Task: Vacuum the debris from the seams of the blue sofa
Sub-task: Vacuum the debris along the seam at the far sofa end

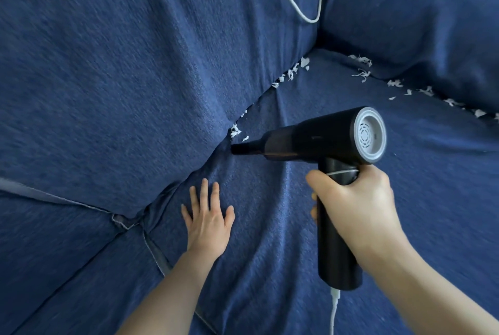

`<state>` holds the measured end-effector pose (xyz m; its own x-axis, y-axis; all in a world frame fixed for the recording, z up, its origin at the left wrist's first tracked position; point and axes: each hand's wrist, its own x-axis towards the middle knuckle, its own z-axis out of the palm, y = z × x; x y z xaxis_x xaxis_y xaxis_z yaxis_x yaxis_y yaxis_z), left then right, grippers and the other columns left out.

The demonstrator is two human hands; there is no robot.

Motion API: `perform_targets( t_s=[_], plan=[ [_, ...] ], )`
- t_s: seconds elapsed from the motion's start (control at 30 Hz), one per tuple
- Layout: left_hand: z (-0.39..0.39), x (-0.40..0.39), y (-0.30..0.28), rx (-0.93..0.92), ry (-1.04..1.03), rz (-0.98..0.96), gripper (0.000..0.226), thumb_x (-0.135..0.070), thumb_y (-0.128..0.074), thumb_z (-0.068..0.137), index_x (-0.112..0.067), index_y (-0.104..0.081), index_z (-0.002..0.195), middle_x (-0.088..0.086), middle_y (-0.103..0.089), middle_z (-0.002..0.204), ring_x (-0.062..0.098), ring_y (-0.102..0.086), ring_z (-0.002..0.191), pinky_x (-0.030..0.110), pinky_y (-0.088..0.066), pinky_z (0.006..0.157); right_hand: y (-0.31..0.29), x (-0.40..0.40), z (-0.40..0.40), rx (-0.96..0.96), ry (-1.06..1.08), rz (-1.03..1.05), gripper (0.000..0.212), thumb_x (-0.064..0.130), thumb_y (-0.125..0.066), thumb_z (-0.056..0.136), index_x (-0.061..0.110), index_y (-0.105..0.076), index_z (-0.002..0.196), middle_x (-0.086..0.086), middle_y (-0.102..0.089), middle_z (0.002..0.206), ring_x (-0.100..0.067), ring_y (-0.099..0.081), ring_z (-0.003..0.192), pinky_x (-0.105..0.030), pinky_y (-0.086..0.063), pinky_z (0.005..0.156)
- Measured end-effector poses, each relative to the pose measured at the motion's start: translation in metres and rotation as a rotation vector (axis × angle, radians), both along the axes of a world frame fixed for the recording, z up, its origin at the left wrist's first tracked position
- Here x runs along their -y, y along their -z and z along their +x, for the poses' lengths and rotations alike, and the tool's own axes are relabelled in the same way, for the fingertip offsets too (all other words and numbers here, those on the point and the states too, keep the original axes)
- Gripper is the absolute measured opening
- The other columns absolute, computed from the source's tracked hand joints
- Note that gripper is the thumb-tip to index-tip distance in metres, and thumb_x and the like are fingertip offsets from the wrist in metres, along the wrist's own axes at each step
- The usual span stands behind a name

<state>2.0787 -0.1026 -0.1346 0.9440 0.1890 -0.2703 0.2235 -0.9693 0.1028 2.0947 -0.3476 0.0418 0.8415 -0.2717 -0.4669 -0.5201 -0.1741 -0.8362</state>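
My right hand [353, 199] gripped the vacuum [318, 140] handle; my left hand [208, 222] lay flat, fingers spread, pinning the sofa [108, 64] cover taut so the nozzle met seam debris [235, 130]; more scraps [361, 74] lay beyond.

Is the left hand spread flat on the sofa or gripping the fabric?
Spread flat: the left hand lies palm down on the sofa, fingers straight and apart.

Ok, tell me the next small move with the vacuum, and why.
Probably slide the nozzle up along the seam toward the corner. It sits at the crease just below a clump of white scraps, and more scraps line the seam beyond. The left hand lies flat on the seat.
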Motion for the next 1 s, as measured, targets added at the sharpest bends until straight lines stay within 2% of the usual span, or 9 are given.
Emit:
perform_targets(
  t_s=[0.1, 0.17, 0.3, 0.4, 0.5, 0.63, 0.73, 0.83, 1.0],
  plan=[
    [0.007, 0.010, -0.005, -0.021, -0.035, -0.034, 0.071, -0.049, -0.031, 0.098, -0.016, -0.001, 0.153, -0.004, 0.016, 0.160, 0.027, 0.020, 0.146, 0.062, 0.003, 0.115, 0.000, 0.012, 0.004, 0.013, 0.028, 0.004, 0.019, 0.022, -0.070, 0.075, 0.003, -0.064, 0.077, -0.014, -0.071, 0.064, -0.014, -0.065, 0.042, -0.033, -0.055, 0.056],
    [0.017, 0.017, -0.006, -0.042, 0.001, -0.043, 0.070, -0.052, -0.029, 0.098, -0.025, 0.005, 0.153, -0.009, 0.018, 0.160, 0.026, 0.023, 0.145, 0.064, 0.004, 0.114, 0.003, 0.019, 0.007, 0.021, 0.038, -0.001, 0.020, 0.021, -0.071, 0.077, 0.003, -0.064, 0.078, -0.015, -0.072, 0.066, -0.013, -0.064, 0.042, -0.030, -0.052, 0.054],
    [0.041, 0.034, -0.005, -0.101, 0.064, -0.037, 0.064, -0.056, -0.024, 0.097, -0.044, 0.012, 0.149, -0.011, 0.024, 0.158, 0.027, 0.027, 0.143, 0.068, 0.008, 0.109, 0.010, 0.025, 0.012, 0.026, 0.050, 0.012, 0.019, 0.020, -0.070, 0.077, 0.002, -0.064, 0.077, -0.018, -0.072, 0.067, -0.016, -0.065, 0.042, -0.037, -0.058, 0.056],
    [0.044, 0.044, -0.003, -0.135, 0.040, 0.000, 0.064, -0.059, -0.020, 0.097, -0.045, 0.016, 0.147, -0.010, 0.028, 0.156, 0.029, 0.030, 0.142, 0.069, 0.009, 0.109, 0.013, 0.024, 0.016, 0.026, 0.067, 0.045, 0.019, 0.020, -0.071, 0.076, 0.002, -0.063, 0.076, -0.018, -0.071, 0.067, -0.019, -0.066, 0.044, -0.044, -0.061, 0.062],
    [0.040, 0.046, -0.002, -0.154, 0.047, 0.037, 0.063, -0.058, -0.017, 0.097, -0.044, 0.019, 0.147, -0.009, 0.030, 0.156, 0.029, 0.032, 0.141, 0.068, 0.009, 0.110, 0.012, 0.017, 0.019, 0.027, 0.037, 0.064, 0.017, 0.021, -0.071, 0.074, 0.005, -0.063, 0.074, -0.012, -0.069, 0.063, -0.018, -0.067, 0.045, -0.042, -0.061, 0.061],
    [0.040, 0.047, -0.003, -0.155, 0.054, 0.039, 0.063, -0.058, -0.015, 0.097, -0.043, 0.021, 0.147, -0.008, 0.032, 0.155, 0.030, 0.033, 0.141, 0.068, 0.010, 0.110, 0.010, 0.006, 0.023, 0.013, -0.014, 0.011, 0.018, 0.026, -0.072, 0.072, 0.011, -0.061, 0.070, -0.010, -0.071, 0.065, -0.031, -0.073, 0.066, -0.047, -0.063, 0.065],
    [0.040, 0.047, -0.003, -0.151, 0.063, 0.047, 0.064, -0.058, -0.015, 0.097, -0.042, 0.021, 0.147, -0.008, 0.032, 0.155, 0.031, 0.032, 0.141, 0.067, 0.009, 0.110, 0.009, 0.004, 0.027, -0.001, -0.026, 0.006, 0.020, 0.032, -0.069, 0.068, 0.013, -0.061, 0.071, -0.008, -0.071, 0.065, -0.033, -0.072, 0.071, -0.050, -0.063, 0.069],
    [0.042, 0.046, -0.003, -0.141, 0.080, 0.021, 0.065, -0.056, -0.022, 0.098, -0.038, 0.014, 0.150, -0.006, 0.031, 0.156, 0.032, 0.031, 0.141, 0.066, 0.010, 0.111, 0.006, 0.008, 0.029, 0.011, -0.033, -0.011, 0.026, 0.036, -0.066, 0.062, 0.012, -0.061, 0.069, -0.008, -0.070, 0.060, -0.033, -0.072, 0.068, -0.048, -0.063, 0.067],
    [0.064, 0.049, -0.003, -0.081, 0.127, -0.033, 0.063, -0.047, -0.039, 0.096, -0.018, -0.017, 0.147, -0.002, 0.023, 0.159, 0.029, 0.024, 0.144, 0.062, 0.005, 0.115, 0.008, 0.021, 0.036, 0.034, -0.015, -0.024, 0.015, 0.023, -0.070, 0.074, 0.011, -0.063, 0.070, -0.006, -0.067, 0.052, -0.026, -0.069, 0.057, -0.046, -0.062, 0.064]
  ],
)
